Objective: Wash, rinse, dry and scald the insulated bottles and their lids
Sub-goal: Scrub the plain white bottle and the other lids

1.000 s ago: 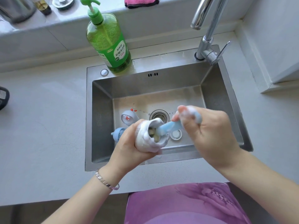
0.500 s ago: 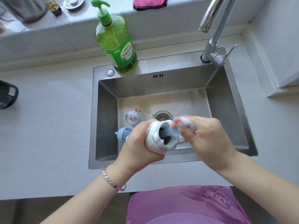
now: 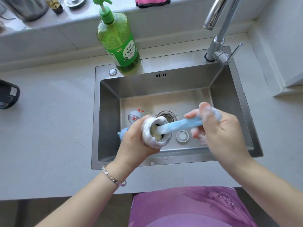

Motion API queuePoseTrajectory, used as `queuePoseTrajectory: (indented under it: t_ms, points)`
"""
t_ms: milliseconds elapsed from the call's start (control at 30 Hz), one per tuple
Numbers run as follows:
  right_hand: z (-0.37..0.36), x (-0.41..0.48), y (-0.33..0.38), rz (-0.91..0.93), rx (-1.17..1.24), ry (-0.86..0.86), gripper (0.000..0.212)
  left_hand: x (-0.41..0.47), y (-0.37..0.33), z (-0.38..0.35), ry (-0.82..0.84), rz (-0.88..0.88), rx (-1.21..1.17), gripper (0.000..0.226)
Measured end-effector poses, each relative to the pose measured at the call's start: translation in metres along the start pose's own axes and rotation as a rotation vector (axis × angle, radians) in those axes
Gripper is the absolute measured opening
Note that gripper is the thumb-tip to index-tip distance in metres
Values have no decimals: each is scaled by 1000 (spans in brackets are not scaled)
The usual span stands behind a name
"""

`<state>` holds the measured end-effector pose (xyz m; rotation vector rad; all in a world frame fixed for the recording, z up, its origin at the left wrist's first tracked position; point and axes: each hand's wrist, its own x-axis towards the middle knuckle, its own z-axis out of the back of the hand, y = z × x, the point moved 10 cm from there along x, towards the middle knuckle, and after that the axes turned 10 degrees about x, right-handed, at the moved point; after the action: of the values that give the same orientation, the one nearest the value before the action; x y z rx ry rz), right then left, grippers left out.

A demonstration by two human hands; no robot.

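Note:
Over the steel sink (image 3: 229, 102), my left hand (image 3: 134, 143) grips a foam-covered insulated bottle (image 3: 151, 133), tilted with its mouth toward the right. My right hand (image 3: 219, 133), soapy, holds the blue handle of a bottle brush (image 3: 182, 124), and its yellowish sponge head sits inside the bottle's mouth. On the sink floor lie a grey lid with red marks (image 3: 133, 116), a blue lid part (image 3: 122, 133) half hidden behind my left hand, and a small white ring lid (image 3: 182, 135).
A green dish-soap pump bottle (image 3: 119, 45) stands on the sink's back rim. The chrome tap (image 3: 218, 30) rises at the back right. A pink cloth (image 3: 152, 1) and metal vessels sit on the ledge. A dark object (image 3: 8, 94) lies on the left counter.
My right hand has drawn the brush outward to the right, so more of the blue handle shows; half a second ago it was pushed deep in the bottle.

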<state>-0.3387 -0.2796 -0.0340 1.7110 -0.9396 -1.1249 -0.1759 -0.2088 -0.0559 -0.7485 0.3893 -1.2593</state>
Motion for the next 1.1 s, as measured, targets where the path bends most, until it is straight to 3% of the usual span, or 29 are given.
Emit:
queuePoseTrajectory:
  t_ms: [167, 367, 500, 600, 867, 933, 1033, 1100]
  points:
    - [-5, -8, -5, -5, -122, 81, 42, 0, 1, 0, 28, -11, -9, 46]
    - [-2, -8, -21, -142, 86, 106, 19, -10, 5, -7, 103, 50, -58, 46]
    - [-2, -13, -4, 47, -16, 91, 12, -13, 6, -11, 118, 88, -58, 54]
    - [-21, -22, -1, 227, -217, 182, 7, -11, 0, -18, 102, 24, 0, 54]
    - [-8, 0, 25, 137, -24, 135, 20, -13, 23, -7, 63, 127, -95, 48]
    - [-24, -2, 9, 99, -104, 200, 17, -10, 9, -11, 77, 72, -69, 51]
    - [-50, -20, -6, 239, -449, 305, 14, -3, -14, -8, 5, -62, 34, 38]
    - [-49, -20, 5, 315, -474, 336, 18, -4, -11, -3, -49, -88, 71, 34]
